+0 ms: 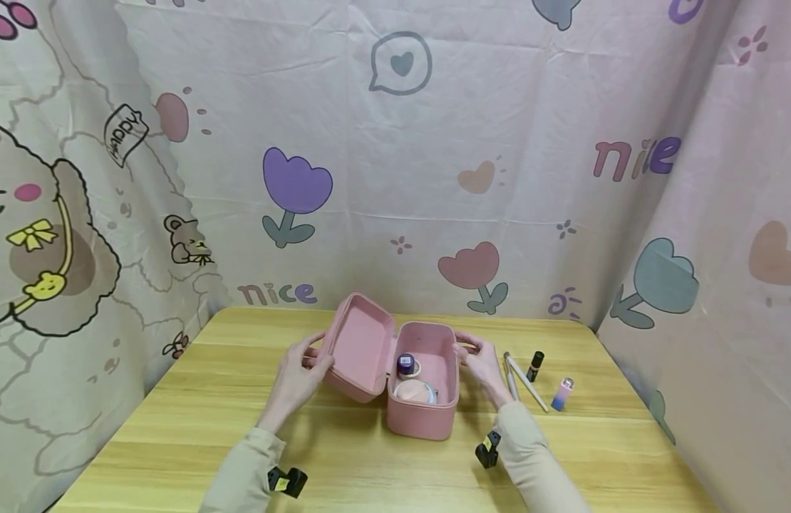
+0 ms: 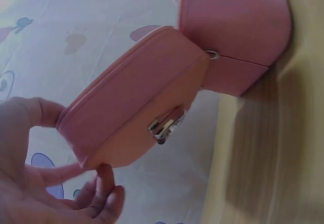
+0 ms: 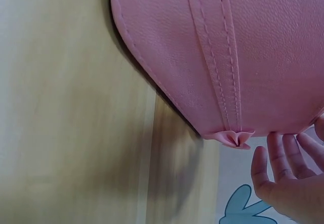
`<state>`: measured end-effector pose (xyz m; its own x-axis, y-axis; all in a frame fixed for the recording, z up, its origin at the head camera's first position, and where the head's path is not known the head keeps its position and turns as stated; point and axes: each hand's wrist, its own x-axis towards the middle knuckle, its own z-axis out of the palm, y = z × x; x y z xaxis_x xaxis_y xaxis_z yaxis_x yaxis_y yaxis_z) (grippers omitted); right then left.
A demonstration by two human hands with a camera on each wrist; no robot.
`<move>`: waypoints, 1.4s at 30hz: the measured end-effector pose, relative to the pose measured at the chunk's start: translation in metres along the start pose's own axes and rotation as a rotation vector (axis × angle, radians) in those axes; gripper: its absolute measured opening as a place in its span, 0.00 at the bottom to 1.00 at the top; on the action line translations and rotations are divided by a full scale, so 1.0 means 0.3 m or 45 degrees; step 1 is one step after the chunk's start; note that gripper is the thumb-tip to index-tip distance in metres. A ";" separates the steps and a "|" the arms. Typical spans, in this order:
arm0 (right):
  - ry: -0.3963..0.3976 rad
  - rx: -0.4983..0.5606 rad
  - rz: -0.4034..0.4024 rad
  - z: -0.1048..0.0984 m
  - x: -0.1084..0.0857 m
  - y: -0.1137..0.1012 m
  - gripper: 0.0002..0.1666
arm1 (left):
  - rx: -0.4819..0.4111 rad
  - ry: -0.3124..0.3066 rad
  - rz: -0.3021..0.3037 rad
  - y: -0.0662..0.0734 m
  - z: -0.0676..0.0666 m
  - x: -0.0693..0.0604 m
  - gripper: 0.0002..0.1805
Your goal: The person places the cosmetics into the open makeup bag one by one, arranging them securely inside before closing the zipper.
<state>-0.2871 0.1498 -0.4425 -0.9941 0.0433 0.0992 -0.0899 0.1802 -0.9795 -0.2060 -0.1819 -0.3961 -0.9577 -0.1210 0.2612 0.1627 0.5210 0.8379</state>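
Note:
A pink cosmetic case [image 1: 422,422] stands on the table, its lid [image 1: 365,335] swung out to the left. My left hand [image 1: 301,376] grips the far-left edge of that lid between thumb and fingers; a metal clasp [image 2: 167,125] shows on the lid's outer face. At the right rim of the case is my right hand [image 1: 482,365], thumb at the rim and fingers against the outer wall. Inside the case lie a small jar with a dark purple lid [image 1: 405,364] and a peach round puff-like item [image 1: 412,390]; another round thing is partly hidden beside the jar.
To the right on the wooden table [image 1: 177,442] lie a white stick [image 1: 529,385], a thin grey brush-like stick [image 1: 512,379], a black tube [image 1: 535,365] and a pink-to-blue tube [image 1: 563,394]. A printed curtain [image 1: 370,178] hangs behind and at both sides.

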 end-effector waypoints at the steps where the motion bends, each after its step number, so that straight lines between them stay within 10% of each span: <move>1: 0.001 -0.009 -0.002 0.000 0.001 -0.002 0.24 | -0.009 -0.020 -0.019 0.002 -0.001 0.003 0.31; 16: 0.036 -0.093 -0.034 -0.014 -0.022 0.010 0.22 | -0.118 -0.067 -0.023 -0.011 0.000 0.015 0.27; 30: 0.026 -1.028 -0.062 -0.155 -0.106 0.056 0.27 | -0.171 -0.078 -0.051 -0.010 -0.010 -0.005 0.30; 42: 0.026 -1.280 -0.011 -0.217 -0.095 0.069 0.21 | -0.170 -0.092 -0.070 -0.017 -0.011 -0.005 0.30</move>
<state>-0.2567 0.2163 -0.4541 -0.9916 0.0530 0.1177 0.0048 0.9263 -0.3768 -0.2046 -0.1871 -0.3993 -0.9797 -0.0829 0.1824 0.1354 0.3976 0.9075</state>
